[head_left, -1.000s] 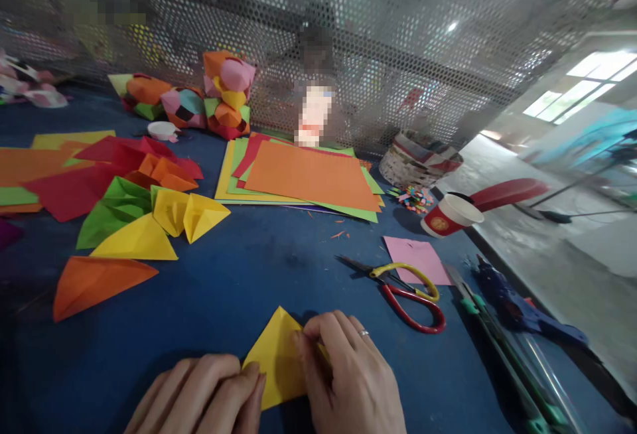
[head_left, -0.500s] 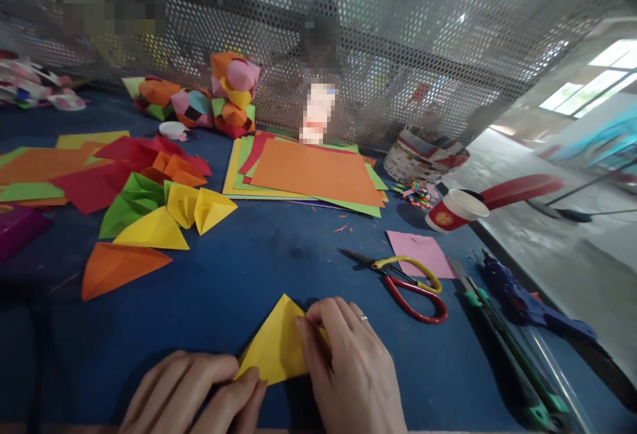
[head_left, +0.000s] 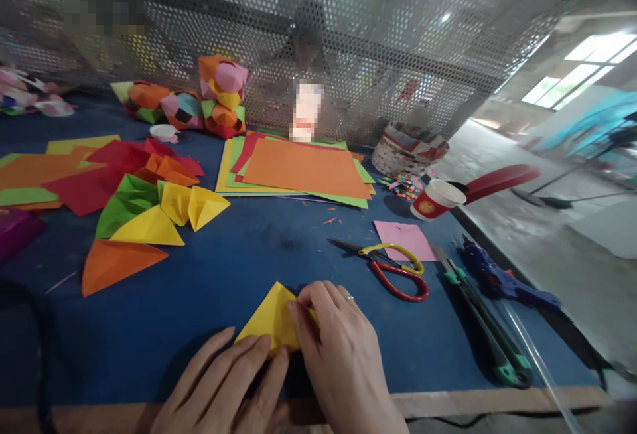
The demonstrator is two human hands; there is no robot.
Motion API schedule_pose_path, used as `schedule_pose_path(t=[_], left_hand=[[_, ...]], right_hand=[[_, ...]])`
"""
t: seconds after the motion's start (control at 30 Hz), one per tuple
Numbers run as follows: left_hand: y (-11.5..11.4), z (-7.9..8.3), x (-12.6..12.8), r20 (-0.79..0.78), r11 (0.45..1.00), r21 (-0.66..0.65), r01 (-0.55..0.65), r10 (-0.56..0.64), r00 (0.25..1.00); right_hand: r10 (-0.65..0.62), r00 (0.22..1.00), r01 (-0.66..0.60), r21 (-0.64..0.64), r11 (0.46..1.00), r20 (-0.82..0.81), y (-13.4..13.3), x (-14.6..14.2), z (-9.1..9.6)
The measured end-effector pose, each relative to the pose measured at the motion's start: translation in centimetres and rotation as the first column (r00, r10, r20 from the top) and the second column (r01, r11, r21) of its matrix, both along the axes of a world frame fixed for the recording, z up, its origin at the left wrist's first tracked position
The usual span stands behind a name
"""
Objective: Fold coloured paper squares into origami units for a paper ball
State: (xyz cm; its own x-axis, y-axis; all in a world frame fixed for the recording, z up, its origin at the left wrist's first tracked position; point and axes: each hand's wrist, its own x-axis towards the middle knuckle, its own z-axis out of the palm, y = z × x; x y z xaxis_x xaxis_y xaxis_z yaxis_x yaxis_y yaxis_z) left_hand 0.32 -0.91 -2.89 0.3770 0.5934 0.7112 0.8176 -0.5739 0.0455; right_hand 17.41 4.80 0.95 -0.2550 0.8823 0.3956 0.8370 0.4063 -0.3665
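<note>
A yellow folded paper triangle [head_left: 271, 318] lies on the blue tabletop [head_left: 239, 268] near the front edge. My left hand [head_left: 226, 387] rests flat on its lower left corner, fingers stretched out and pressing down. My right hand [head_left: 338, 358], a ring on one finger, covers the paper's right side with its fingers curled and pressed onto the fold. Part of the yellow paper is hidden under both hands.
Red-and-yellow scissors [head_left: 393, 268], a pink paper square [head_left: 404, 240], a green-tipped cutter [head_left: 480, 318] and a blue glue gun [head_left: 497, 278] lie to the right. A paper cup [head_left: 435, 199] and a basket [head_left: 408, 148] stand behind. Folded coloured pieces [head_left: 149, 212] and a sheet stack [head_left: 298, 168] lie further back, before a mesh screen.
My left hand has opened from curled to flat and slid forward onto the yellow paper's corner. The right hand stays on the fold. The view has tilted down, showing the table's front edge.
</note>
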Motion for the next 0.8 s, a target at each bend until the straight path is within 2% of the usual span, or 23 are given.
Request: schedule_pose_path(t=[0.1,0.27,0.43,0.57,0.8], left_hand=[[-0.1,-0.1,-0.4,-0.121,0.999,0.006,0.040,-0.039,0.992],[-0.3,0.0,-0.1,-0.033,1.000,-0.018,-0.007,0.006,0.999],[0.0,0.3,-0.7,-0.110,0.999,0.011,0.049,-0.048,0.993],[0.2,0.4,-1.2,-0.147,0.996,0.027,0.079,-0.074,0.986],[-0.2,0.0,-0.3,-0.028,1.000,-0.003,0.005,-0.006,1.000]], right_hand=[[-0.011,1.000,0.011,-0.024,1.000,0.011,-0.1,0.0,0.1],[-0.018,1.000,0.018,-0.061,0.998,0.002,-0.2,-0.2,0.4],[0.010,0.999,-0.011,-0.033,0.999,-0.043,-0.9,0.1,0.3],[-0.042,0.999,0.042,-0.005,0.999,0.025,-1.6,0.9,0.1],[-0.109,0.994,0.109,-0.003,0.994,0.015,-1.8,1.9,0.1]])
